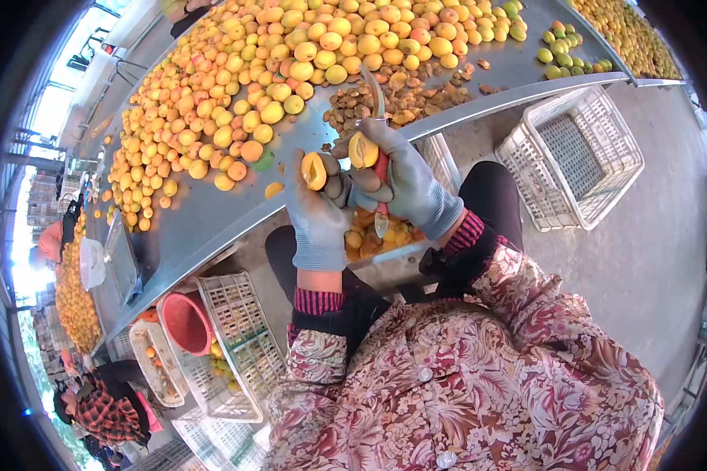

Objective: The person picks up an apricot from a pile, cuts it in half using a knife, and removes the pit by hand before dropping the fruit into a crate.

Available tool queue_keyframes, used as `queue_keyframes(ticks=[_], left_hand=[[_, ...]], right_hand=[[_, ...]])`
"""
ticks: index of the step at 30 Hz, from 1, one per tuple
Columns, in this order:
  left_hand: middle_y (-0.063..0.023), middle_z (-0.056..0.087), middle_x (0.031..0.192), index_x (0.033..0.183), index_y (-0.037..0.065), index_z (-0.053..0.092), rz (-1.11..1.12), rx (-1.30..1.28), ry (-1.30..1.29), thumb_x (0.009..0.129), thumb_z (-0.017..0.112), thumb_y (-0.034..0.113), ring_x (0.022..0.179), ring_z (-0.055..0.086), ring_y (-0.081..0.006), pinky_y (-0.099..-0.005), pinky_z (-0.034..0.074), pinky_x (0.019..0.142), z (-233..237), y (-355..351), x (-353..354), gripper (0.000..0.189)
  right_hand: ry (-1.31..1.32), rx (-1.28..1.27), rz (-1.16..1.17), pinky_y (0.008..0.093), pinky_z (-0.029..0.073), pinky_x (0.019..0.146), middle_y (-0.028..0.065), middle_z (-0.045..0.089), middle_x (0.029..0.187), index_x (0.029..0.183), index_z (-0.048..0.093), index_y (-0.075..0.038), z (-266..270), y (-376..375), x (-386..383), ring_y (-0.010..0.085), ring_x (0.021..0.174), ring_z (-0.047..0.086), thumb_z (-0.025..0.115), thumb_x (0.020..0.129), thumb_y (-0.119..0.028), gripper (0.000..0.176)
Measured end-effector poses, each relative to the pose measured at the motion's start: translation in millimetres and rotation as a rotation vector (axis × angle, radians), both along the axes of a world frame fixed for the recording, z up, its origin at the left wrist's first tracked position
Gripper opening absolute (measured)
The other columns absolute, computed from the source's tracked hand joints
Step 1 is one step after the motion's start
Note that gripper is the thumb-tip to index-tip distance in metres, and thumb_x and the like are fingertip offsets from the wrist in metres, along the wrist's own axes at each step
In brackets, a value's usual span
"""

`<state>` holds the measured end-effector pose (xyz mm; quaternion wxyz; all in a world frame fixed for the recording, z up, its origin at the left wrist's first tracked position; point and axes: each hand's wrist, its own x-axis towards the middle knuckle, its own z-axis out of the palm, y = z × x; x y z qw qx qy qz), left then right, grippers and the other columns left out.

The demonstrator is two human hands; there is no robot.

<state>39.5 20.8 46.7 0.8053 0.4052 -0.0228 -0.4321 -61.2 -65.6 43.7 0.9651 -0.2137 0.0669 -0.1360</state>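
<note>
Both my hands wear grey-blue gloves and are close together over the metal table's front edge. Between the fingers of my left hand is an apricot half, its cut face showing. My right hand holds another apricot half together with a red-handled knife; a curved blade points up past the fingers and a short metal end shows below them. Under my hands, a crate of apricots is partly hidden. Beyond them lies a pile of brown pits or scraps.
Whole apricots are heaped on the metal table. Green fruits lie at its far right. An empty white crate stands on the floor at right. At lower left are a red bucket, another crate and a person.
</note>
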Motion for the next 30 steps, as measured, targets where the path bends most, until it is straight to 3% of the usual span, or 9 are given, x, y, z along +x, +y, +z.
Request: queue_keyframes(ticks=[5,7,10,14,19,23,26,28,30], left_hand=[[-0.0021,0.051,0.06,0.077,0.009,0.056,0.106,0.155,0.083,0.091,0.044,0.036,0.05,0.045,-0.0145,-0.0281,0.039,0.049,10.3,0.1,-0.6,0.033],[-0.003,0.055,0.062,0.083,0.008,0.057,-0.461,-0.263,0.188,0.092,0.04,0.037,0.053,0.049,-0.0172,-0.0308,0.041,0.051,-10.1,13.6,20.6,0.035],[-0.0049,0.059,0.066,0.09,0.007,0.057,-0.191,-0.054,0.279,0.092,0.039,0.037,0.055,0.053,-0.0211,-0.0339,0.044,0.056,-4.6,11.7,6.2,0.035],[-0.0061,0.061,0.069,0.098,0.007,0.056,-0.216,-0.101,0.288,0.093,0.039,0.037,0.062,0.057,-0.0228,-0.0341,0.045,0.06,-18.5,16.5,13.0,0.035],[-0.0078,0.061,0.071,0.102,0.003,0.056,-0.128,-0.139,0.303,0.092,0.041,0.035,0.065,0.057,-0.0219,-0.0343,0.045,0.062,0.0,14.3,0.5,0.037],[-0.0086,0.061,0.075,0.101,0.002,0.058,-0.204,-0.239,0.256,0.092,0.042,0.033,0.064,0.056,-0.02,-0.0321,0.045,0.06,3.9,23.4,0.5,0.036],[-0.0094,0.061,0.081,0.101,0.001,0.06,-0.306,-0.083,-0.001,0.091,0.044,0.032,0.073,0.058,-0.0189,-0.0308,0.046,0.065,-1.4,30.4,2.9,0.037],[-0.0091,0.062,0.08,0.103,0.0,0.061,-0.056,0.467,-1.078,0.091,0.046,0.027,0.077,0.058,-0.017,-0.0293,0.046,0.073,-6.8,34.0,-6.4,0.033],[-0.0104,0.06,0.091,0.114,0.001,0.056,-0.045,0.559,-1.152,0.088,0.051,0.021,0.086,0.056,-0.0165,-0.0289,0.044,0.081,-0.6,36.7,-16.9,0.033]], right_hand=[[-0.021,-0.017,-0.001,0.0262,0.024,0.037,0.0016,0.038,0.049,0.09,0.054,-0.004,-4.3,-3.8,-1.4,0.0123,0.034,0.024,0.036,0.092,-0.048,0.048],[0.086,0.059,-0.016,0.0269,0.027,0.038,0.003,0.043,0.05,0.09,0.054,-0.004,-2.4,-3.6,-4.2,0.0132,0.033,0.027,0.037,0.092,-0.049,0.048],[0.255,0.171,-0.065,0.0275,0.031,0.038,0.0049,0.049,0.053,0.089,0.053,-0.004,7.3,-0.2,-5.0,0.0131,0.034,0.032,0.039,0.091,-0.049,0.048],[0.181,0.206,-0.022,0.0284,0.034,0.039,0.0072,0.054,0.057,0.09,0.053,-0.003,-7.4,0.9,-5.0,0.0128,0.036,0.037,0.04,0.091,-0.048,0.048],[-0.017,-0.026,0.0,0.0267,0.033,0.036,0.0071,0.053,0.057,0.099,0.054,0.0,-9.2,2.8,-8.2,0.013,0.036,0.039,0.04,0.091,-0.047,0.05],[-0.081,0.101,0.085,0.0259,0.031,0.034,0.0066,0.051,0.053,0.101,0.055,0.0,-8.0,0.5,-12.8,0.0127,0.035,0.038,0.039,0.091,-0.047,0.051],[-0.147,0.176,0.161,0.0241,0.035,0.035,0.006,0.049,0.049,0.104,0.056,0.0,-14.0,-0.9,-13.6,0.0118,0.031,0.034,0.038,0.092,-0.05,0.054],[0.017,0.176,0.143,0.0269,0.031,0.032,0.0053,0.049,0.05,0.094,0.055,-0.002,-8.8,0.4,-16.9,0.0114,0.032,0.035,0.038,0.091,-0.047,0.048],[0.055,0.114,0.111,0.027,0.031,0.032,0.0047,0.049,0.05,0.092,0.054,-0.004,-8.2,3.2,-18.1,0.0116,0.032,0.036,0.039,0.092,-0.047,0.045]])
